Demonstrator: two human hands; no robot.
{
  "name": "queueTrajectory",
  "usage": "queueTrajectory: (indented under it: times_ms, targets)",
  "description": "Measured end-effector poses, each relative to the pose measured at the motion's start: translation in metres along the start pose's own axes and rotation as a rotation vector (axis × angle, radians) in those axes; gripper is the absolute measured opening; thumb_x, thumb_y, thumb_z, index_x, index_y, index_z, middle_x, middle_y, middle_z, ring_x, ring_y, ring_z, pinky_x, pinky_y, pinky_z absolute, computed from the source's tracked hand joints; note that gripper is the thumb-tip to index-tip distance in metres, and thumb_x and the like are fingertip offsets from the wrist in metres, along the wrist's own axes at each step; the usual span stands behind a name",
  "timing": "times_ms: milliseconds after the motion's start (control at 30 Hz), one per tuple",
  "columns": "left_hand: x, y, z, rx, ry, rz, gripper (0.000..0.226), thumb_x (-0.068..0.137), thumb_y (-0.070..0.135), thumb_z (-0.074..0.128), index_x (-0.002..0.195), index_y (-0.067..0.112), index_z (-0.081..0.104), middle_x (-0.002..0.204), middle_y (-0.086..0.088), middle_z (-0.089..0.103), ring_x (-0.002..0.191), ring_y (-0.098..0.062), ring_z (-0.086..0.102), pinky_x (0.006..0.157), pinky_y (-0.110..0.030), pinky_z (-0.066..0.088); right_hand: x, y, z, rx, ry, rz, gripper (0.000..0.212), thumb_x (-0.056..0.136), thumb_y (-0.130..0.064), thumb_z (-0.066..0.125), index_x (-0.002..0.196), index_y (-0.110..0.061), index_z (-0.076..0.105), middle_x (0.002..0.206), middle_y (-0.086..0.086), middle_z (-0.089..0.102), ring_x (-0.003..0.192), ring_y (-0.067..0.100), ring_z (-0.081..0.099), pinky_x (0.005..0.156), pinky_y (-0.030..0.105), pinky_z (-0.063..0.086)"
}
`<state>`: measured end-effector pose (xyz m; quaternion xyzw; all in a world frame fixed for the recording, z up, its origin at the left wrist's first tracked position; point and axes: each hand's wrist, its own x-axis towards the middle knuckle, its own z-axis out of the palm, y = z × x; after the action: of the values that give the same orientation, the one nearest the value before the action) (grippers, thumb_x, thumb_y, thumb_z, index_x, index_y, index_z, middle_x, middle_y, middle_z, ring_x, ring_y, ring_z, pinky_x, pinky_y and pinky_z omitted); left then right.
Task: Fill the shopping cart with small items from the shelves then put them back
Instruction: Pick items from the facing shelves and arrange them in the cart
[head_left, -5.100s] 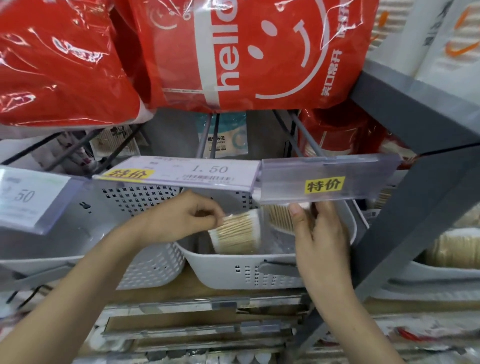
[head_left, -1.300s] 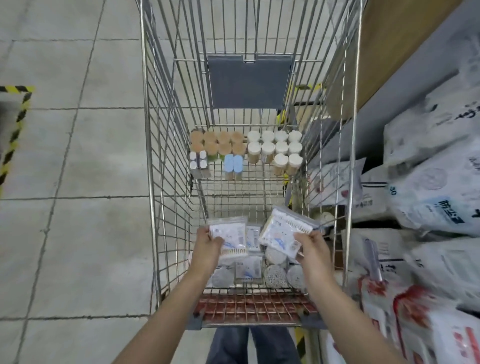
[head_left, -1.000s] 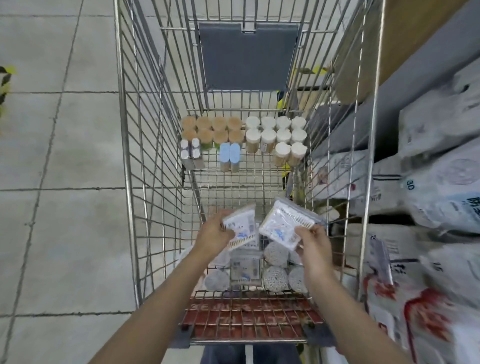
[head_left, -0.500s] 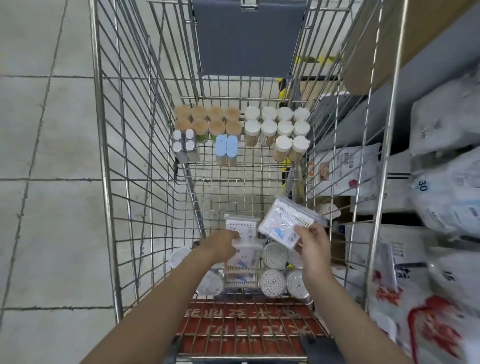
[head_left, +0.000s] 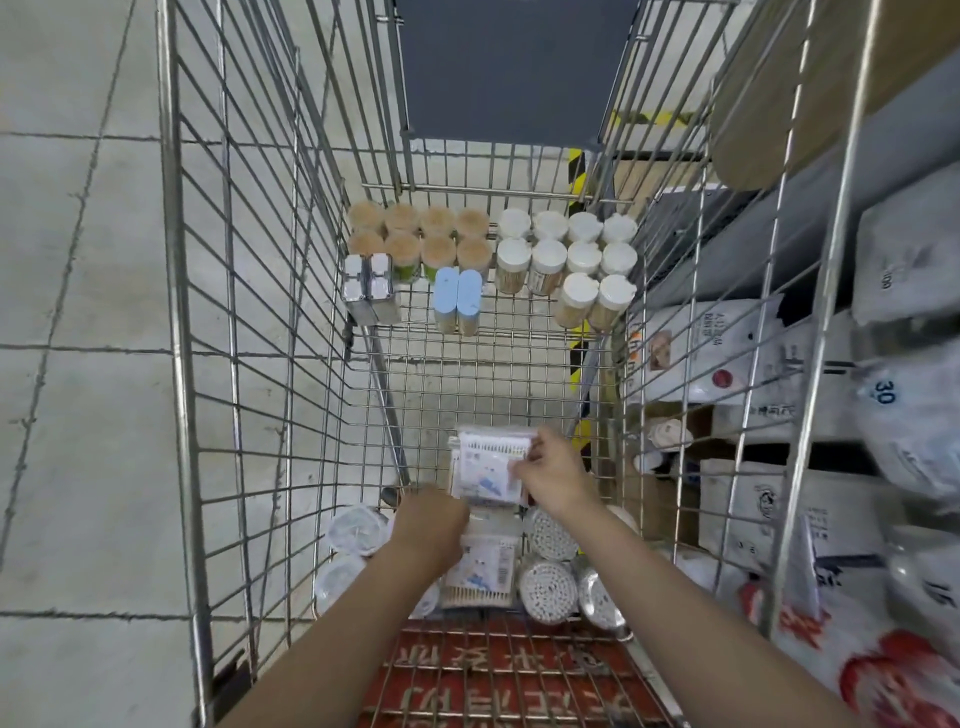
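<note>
Down in the near end of the shopping cart (head_left: 179, 364) the risk sits mostly with the stack. On the left, two clear round tubs (head_left: 358, 530) lean against the wire side and could roll if nudged. The left hand (head_left: 434, 522) is down beside the lower pack of cotton swabs (head_left: 480, 569); its fingers curl under out of sight, so I cannot tell whether it grips that pack or merely steadies it. Just right of it the right hand (head_left: 553, 475) pinches the upper pack of cotton swabs (head_left: 488, 465) by its edge, laying it ahead of the lower one. These packs are slick plastic (a careless release would probably let the top one slide off across the wire floor or tip onto the round cotton swab tubs (head_left: 550, 582) just beside them). The jars at the far end (head_left: 566, 257) stand well apart and look safe. Half a second ago the right hand held its pack tilted up in the air, clear of the pile; now it is lowered flat onto the pile, and the left hand has drawn back toward the person.
</note>
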<state>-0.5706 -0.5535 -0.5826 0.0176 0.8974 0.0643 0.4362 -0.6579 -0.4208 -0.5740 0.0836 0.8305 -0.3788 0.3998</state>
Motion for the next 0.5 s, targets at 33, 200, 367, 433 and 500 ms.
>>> queueTrajectory:
  times_ms: [33, 200, 367, 433, 500]
  targets:
    - [0.0, -0.001, 0.002, -0.029, 0.01, -0.001, 0.022, 0.086, 0.014, 0.059, 0.108, 0.014, 0.063, 0.106, -0.006, 0.065, 0.097, -0.023, 0.061, 0.083, -0.034, 0.051, 0.004, 0.001, 0.004, -0.089, -0.014, 0.002, 0.02, 0.087, -0.004, 0.063, 0.088, -0.017, 0.047, 0.081, -0.004, 0.057, 0.086, 0.021, 0.06, 0.069, 0.033, 0.051]
    - [-0.002, -0.008, 0.005, -0.235, 0.071, -0.016, 0.026, 0.089, 0.021, 0.056, 0.112, 0.011, 0.061, 0.114, -0.005, 0.061, 0.102, -0.021, 0.059, 0.084, -0.032, 0.05, 0.012, 0.005, 0.013, -0.298, -0.074, 0.02, 0.022, 0.087, -0.012, 0.064, 0.108, -0.012, 0.055, 0.077, -0.003, 0.057, 0.075, 0.02, 0.059, 0.071, 0.032, 0.05]
    - [-0.005, -0.014, 0.0, -0.425, 0.185, -0.08, 0.02, 0.092, 0.021, 0.051, 0.098, 0.006, 0.064, 0.106, -0.007, 0.059, 0.095, -0.023, 0.058, 0.081, -0.034, 0.05, 0.011, 0.01, 0.015, -0.508, -0.05, -0.007, 0.035, 0.086, -0.017, 0.064, 0.118, -0.016, 0.051, 0.104, 0.005, 0.065, 0.092, 0.025, 0.063, 0.071, 0.031, 0.05]
    - [-0.007, -0.015, 0.0, -0.459, 0.213, -0.1, 0.021, 0.094, 0.023, 0.048, 0.099, 0.008, 0.062, 0.103, -0.006, 0.06, 0.093, -0.023, 0.057, 0.079, -0.034, 0.05, 0.012, 0.013, 0.017, -0.523, -0.049, -0.029, 0.035, 0.087, -0.018, 0.064, 0.119, -0.016, 0.05, 0.102, 0.004, 0.065, 0.089, 0.023, 0.064, 0.066, 0.029, 0.047]
    - [-0.008, -0.017, 0.0, -0.479, 0.218, -0.105, 0.021, 0.094, 0.024, 0.047, 0.102, 0.01, 0.062, 0.104, -0.004, 0.06, 0.095, -0.021, 0.057, 0.08, -0.033, 0.049, 0.011, 0.012, 0.018, -0.543, -0.037, -0.052, 0.037, 0.088, -0.018, 0.063, 0.12, -0.016, 0.045, 0.1, 0.004, 0.066, 0.086, 0.023, 0.063, 0.063, 0.028, 0.044]
